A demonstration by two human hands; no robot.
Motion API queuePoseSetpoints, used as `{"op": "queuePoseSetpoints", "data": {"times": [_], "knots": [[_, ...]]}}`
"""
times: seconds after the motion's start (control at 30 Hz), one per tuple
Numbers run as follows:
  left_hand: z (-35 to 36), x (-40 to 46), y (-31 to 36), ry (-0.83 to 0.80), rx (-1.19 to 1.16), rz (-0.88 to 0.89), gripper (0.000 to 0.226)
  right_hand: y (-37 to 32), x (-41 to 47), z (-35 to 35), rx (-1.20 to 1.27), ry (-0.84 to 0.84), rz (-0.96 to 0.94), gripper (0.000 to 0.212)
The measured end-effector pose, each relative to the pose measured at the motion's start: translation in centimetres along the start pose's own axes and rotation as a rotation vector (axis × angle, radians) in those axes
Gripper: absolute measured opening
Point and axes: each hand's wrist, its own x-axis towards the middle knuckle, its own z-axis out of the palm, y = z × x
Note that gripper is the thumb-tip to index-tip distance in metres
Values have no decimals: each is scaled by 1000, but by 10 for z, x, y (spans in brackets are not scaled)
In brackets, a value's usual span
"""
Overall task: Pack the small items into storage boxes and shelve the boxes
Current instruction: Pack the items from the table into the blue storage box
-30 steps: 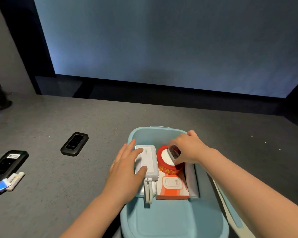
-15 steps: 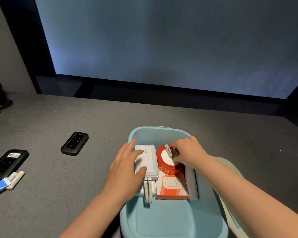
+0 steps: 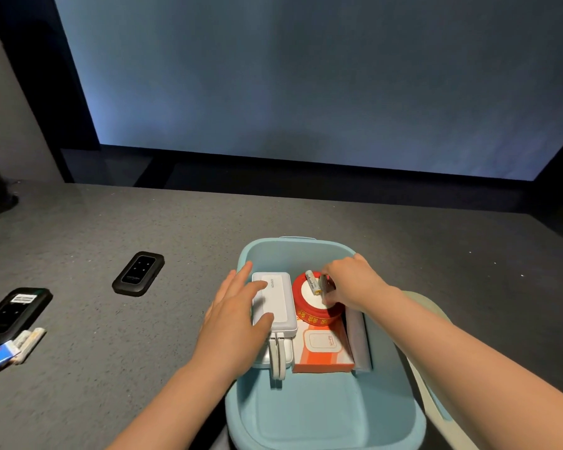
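Box (image 3: 325,414) sits at 6 o'clock on the bench (image 3: 208,228). Your left hand (image 3: 238,315), fingers flat, steadies the charger (image 3: 278,298); your right hand (image 3: 355,282) pinches batteries (image 3: 312,282) over the tape roll (image 3: 316,303), likely nesting them in its hollow.

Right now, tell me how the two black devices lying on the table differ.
The nearer black device sits at the table's left edge, partly cut off by the frame; the farther black device lies whole, closer to the blue box. The nearer one carries a white label at its top end; the farther one shows none. Small white items touch the nearer one; the farther one lies apart. Both are dark, rounded slabs lying flat, outside the box, untouched by either hand.
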Motion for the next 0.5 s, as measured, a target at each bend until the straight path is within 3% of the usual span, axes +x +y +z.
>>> {"op": "queuePoseSetpoints", "data": {"times": [0.17, 0.3, 0.4, 0.5], "knots": [[-5, -2, 5, 76, -79, 32, 37, -12, -19, -16, 91, 135, 20, 43], [-27, -24, 2, 340, -263, 46, 30, -63, -56, -28, 521, 399, -58, 44], [-51, -53, -26, 484, -233, -49, 28, -119, -88, -24, 736, 555, -140, 42], [-70, -84, -64, 503, -146, -211, 23, -174, -106, -17, 770, 555, -224, 43]]}}
